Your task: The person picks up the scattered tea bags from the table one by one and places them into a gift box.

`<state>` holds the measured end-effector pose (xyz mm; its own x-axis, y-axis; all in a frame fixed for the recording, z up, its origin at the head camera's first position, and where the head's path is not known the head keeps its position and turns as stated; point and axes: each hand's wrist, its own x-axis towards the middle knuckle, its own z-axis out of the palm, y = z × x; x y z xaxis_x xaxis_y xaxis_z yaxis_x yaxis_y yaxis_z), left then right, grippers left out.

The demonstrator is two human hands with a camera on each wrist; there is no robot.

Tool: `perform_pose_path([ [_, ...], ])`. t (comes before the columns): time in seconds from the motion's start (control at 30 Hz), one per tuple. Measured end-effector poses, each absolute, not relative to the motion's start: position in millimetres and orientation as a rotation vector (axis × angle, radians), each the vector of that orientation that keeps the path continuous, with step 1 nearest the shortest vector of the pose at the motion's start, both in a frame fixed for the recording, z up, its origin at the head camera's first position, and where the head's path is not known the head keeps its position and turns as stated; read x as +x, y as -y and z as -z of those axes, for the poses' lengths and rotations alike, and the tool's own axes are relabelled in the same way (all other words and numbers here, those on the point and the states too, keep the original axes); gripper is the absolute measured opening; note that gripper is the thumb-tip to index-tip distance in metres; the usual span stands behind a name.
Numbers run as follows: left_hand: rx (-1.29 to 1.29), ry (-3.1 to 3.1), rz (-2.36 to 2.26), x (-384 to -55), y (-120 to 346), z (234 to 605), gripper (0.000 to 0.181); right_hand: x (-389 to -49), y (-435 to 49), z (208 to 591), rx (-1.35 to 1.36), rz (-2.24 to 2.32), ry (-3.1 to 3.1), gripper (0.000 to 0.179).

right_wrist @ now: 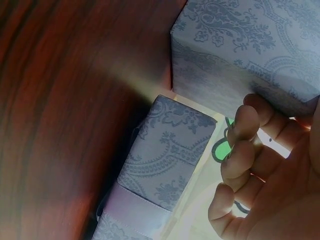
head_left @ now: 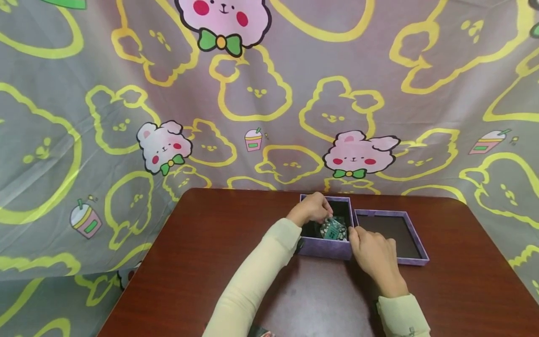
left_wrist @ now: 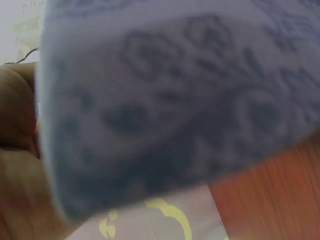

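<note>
A purple patterned box point(head_left: 324, 249) stands uncovered on the table, with a dark inside. My left hand point(head_left: 313, 208) reaches over its left wall and pinches the top of a clear plastic packet point(head_left: 334, 228) that has a teal label. What the packet contains is too small to tell. My right hand point(head_left: 375, 255) grips the box at its front right corner; in the right wrist view, its curled fingers point(right_wrist: 245, 122) touch the patterned wall. In the left wrist view the blurred box wall point(left_wrist: 165, 110) hides most of the left hand point(left_wrist: 20, 175).
A shallow purple-edged lid point(head_left: 414, 234) with a dark inside lies right of the box. Both are on a reddish-brown wooden table point(head_left: 202, 243). A partly seen dark item point(head_left: 262, 333) lies at the near edge. A cartoon-printed cloth point(head_left: 290, 75) hangs behind.
</note>
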<state>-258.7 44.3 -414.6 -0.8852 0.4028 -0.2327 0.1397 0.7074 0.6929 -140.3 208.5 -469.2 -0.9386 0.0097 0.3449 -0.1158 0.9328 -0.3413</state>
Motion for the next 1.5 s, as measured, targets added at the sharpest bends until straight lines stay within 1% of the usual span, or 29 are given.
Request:
perform_pose_path([
  [0.2,0.447,-2.567,-0.945,-256.0,-34.7,412.5,0.008,-139.4,-208.5,469.8,0.054,-0.535,2.779,0.043],
  [0.33,0.452,-2.553,-1.006,-255.1,-26.1,408.1,0.007,-141.1,-208.9,470.4,0.070,-0.528,2.755,0.042],
  [0.53,0.525,-2.531,-1.123,-249.8,0.4,397.1,0.007,-141.9,-208.8,471.6,0.076,-0.538,2.761,0.042],
  [0.83,0.599,-2.608,-1.216,-231.8,50.8,387.3,0.007,-144.0,-209.4,469.8,0.077,-0.572,2.766,0.044],
  [0.97,0.662,-2.642,-1.177,-219.1,64.3,387.3,0.007,-144.5,-208.8,469.7,0.072,-0.585,2.774,0.044],
  [1.13,0.661,-2.634,-1.166,-203.8,80.9,389.0,0.006,-144.1,-206.5,472.2,0.079,-0.601,2.795,0.045],
  [1.5,0.696,-2.601,-1.186,-185.0,108.7,392.5,0.008,-145.4,-209.2,472.2,0.068,-0.586,2.774,0.045],
])
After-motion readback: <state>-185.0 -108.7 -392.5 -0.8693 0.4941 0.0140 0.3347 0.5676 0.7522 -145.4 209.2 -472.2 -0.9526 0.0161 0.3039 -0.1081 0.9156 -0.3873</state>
